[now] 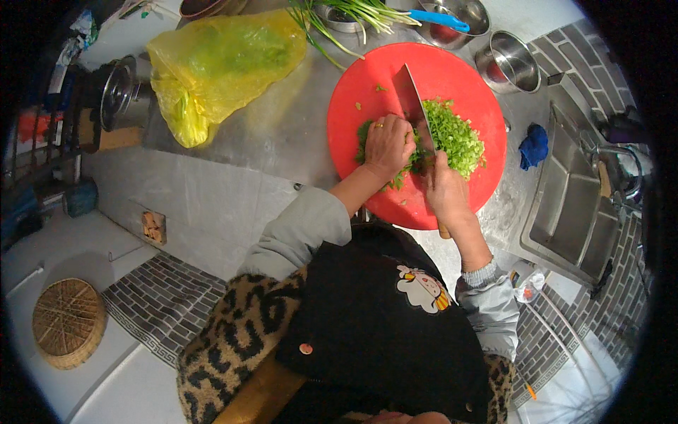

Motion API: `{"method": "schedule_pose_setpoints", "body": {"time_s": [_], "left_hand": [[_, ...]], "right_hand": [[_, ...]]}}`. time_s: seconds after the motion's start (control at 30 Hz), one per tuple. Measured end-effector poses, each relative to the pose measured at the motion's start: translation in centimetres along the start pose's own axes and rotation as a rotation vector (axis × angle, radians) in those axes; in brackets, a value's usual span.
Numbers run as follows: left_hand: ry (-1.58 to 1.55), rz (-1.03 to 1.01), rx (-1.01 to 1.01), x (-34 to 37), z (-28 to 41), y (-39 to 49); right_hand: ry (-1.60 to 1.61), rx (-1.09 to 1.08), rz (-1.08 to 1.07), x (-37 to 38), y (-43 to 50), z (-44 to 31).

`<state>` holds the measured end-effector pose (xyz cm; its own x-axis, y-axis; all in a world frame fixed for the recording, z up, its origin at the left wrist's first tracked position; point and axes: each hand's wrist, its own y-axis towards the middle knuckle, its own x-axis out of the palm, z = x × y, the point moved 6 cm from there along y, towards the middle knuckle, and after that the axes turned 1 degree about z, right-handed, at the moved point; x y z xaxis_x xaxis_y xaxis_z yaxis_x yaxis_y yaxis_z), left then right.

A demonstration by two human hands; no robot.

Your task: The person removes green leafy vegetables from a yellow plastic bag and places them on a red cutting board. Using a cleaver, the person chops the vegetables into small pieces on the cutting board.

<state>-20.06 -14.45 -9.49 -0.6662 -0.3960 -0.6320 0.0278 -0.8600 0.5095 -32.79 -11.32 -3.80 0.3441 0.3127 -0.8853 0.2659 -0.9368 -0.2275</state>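
Observation:
On a round red cutting board (360,85) my left hand (389,146) presses down a bunch of leafy green herbs (365,132), its fingers curled over them. My right hand (447,188) grips a cleaver (415,103) by its wooden handle, whose end shows below the palm. The wide blade stands close beside my left fingertips, between the leafy herbs and a heap of chopped green onion (453,135) on the right. A few leaf bits lie on the board's upper left. The blade's cutting edge is partly hidden.
A yellow plastic bag of greens (228,63) lies on the steel counter (249,138). Beyond the board are whole green onions (365,16), a blue-handled utensil (439,20) and steel pots (508,62). To the right are a blue cloth (534,147) and a steel sink (564,206).

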Motion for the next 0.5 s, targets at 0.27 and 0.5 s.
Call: {"method": "schedule_pose_setpoints", "body": {"time_s": [0.27, 0.5], "left_hand": [[0.019, -0.001, -0.031, 0.3, -0.2, -0.2], [0.032, -0.016, -0.037, 0.3, -0.1, -0.1]], "right_hand": [[-0.012, 0.018, -0.035, -1.0, -1.0, -0.2], [-0.001, -0.004, -0.007, -1.1, -0.2, 0.1]]}}
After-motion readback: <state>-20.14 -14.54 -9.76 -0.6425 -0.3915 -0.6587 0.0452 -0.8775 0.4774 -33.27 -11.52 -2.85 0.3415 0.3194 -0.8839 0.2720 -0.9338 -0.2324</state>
